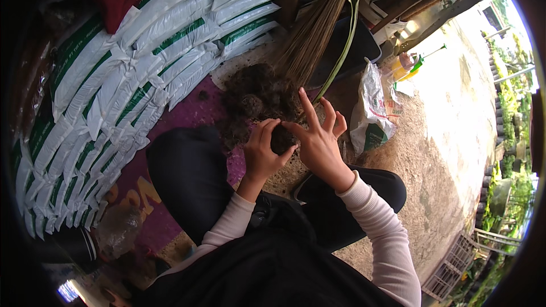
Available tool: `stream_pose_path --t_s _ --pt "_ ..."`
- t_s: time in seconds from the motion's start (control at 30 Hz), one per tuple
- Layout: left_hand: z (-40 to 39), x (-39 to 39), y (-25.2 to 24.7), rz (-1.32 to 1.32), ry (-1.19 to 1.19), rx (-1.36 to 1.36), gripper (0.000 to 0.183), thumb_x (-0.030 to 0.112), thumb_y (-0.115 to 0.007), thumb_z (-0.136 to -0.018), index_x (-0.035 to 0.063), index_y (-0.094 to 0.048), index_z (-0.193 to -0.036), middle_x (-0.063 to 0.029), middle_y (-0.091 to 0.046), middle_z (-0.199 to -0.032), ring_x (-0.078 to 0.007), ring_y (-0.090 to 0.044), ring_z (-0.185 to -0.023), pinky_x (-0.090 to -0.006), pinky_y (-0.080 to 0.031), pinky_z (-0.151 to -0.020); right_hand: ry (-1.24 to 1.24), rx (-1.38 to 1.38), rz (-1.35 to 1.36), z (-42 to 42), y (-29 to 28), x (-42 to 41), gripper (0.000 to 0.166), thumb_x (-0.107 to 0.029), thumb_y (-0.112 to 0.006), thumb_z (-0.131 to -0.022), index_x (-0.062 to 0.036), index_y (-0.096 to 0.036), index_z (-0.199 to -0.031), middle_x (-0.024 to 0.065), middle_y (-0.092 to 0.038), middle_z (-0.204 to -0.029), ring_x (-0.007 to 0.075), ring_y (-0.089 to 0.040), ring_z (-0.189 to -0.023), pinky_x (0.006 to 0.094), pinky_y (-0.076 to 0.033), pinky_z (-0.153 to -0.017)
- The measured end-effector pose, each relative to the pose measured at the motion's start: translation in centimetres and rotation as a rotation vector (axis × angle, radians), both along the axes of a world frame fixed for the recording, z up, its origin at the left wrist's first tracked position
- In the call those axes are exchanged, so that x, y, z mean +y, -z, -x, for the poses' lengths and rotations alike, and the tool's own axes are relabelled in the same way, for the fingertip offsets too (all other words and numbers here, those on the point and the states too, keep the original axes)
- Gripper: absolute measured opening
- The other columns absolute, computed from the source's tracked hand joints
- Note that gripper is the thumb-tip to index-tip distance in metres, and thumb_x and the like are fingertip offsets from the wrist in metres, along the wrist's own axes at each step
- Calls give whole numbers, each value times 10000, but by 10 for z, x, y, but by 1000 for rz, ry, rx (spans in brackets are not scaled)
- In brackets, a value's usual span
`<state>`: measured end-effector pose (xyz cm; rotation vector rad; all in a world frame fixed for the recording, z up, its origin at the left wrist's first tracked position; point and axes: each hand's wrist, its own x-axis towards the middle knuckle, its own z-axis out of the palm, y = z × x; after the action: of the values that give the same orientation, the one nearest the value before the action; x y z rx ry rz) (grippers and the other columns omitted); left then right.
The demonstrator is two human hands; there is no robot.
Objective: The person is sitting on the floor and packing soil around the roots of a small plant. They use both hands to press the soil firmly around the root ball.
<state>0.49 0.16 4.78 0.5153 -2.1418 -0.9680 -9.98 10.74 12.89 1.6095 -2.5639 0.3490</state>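
A dark, rounded clump of soil or fibre (282, 140) sits in front of me between my two hands. My left hand (261, 147) curls around its left side, with the thumb below and the fingers above. The thumb of my right hand (319, 138) reaches the clump's upper edge, while its other fingers spread apart. A long green leaf with pale yellow edges (341, 51) rises beyond my right fingers; its lower end is hidden behind them. Just past my hands lies a pile of dark, fibrous matter (260, 94).
White-and-green plastic sacks (170, 38) bearing writing are stacked at the left. A stick broom (318, 34) leans near a black container (341, 51). At right stand a crumpled white sack (371, 111) and a yellow-green spray bottle (407, 67). A purple printed sheet (183, 115) covers part of the ground.
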Motion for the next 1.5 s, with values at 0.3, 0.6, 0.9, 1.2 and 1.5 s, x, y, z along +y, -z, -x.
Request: stream_pose_path --t_s 0.3,0.6,0.9,1.2,1.5 --pt "-2 2 7 -72 23 -26 645 245 -835 -671 40 -556 -1215 -170 -618 -1164 -367 -621 -1060 -433 -520 -887 -50 -36 87 -2 -8 9 384 -95 -712 -674 -317 -769 -982 39 -258 -1599 349 -194 -1448 576 -124 -1055" --pt "0 2 6 -368 2 -23 587 216 -844 -701 24 -581 -1190 -149 -642 -1125 -278 -639 -1046 -371 -510 -895 -74 -46 86 3 0 9 408 -47 -689 -672 -312 -769 -972 4 -330 -1569 329 -297 -1401 578 -145 -1053" --pt "-6 2 19 -800 273 125 602 147 -821 -751 7 -535 -1262 -81 -612 -1172 -177 -597 -1092 -315 -469 -954 -85 -185 140 21 -10 9 444 21 -666 -640 -298 -787 -925 64 -356 -1554 367 -322 -1385 548 -209 -1038" --pt "-13 3 21 -1102 574 228 805 184 -845 -698 -4 -442 -1369 -87 -586 -1235 -176 -564 -1152 -319 -429 -1010 -198 -329 291 35 -13 12 438 49 -657 -628 -298 -793 -857 70 -331 -1569 362 -319 -1382 522 -199 -1047" --pt "-20 11 48 -1559 729 393 858 250 -823 -707 -8 -409 -1413 -153 -553 -1314 -248 -569 -1190 -387 -454 -1022 -218 -484 189 34 -27 19 480 105 -622 -620 -280 -794 -850 107 -343 -1554 350 -328 -1390 509 -221 -1089"
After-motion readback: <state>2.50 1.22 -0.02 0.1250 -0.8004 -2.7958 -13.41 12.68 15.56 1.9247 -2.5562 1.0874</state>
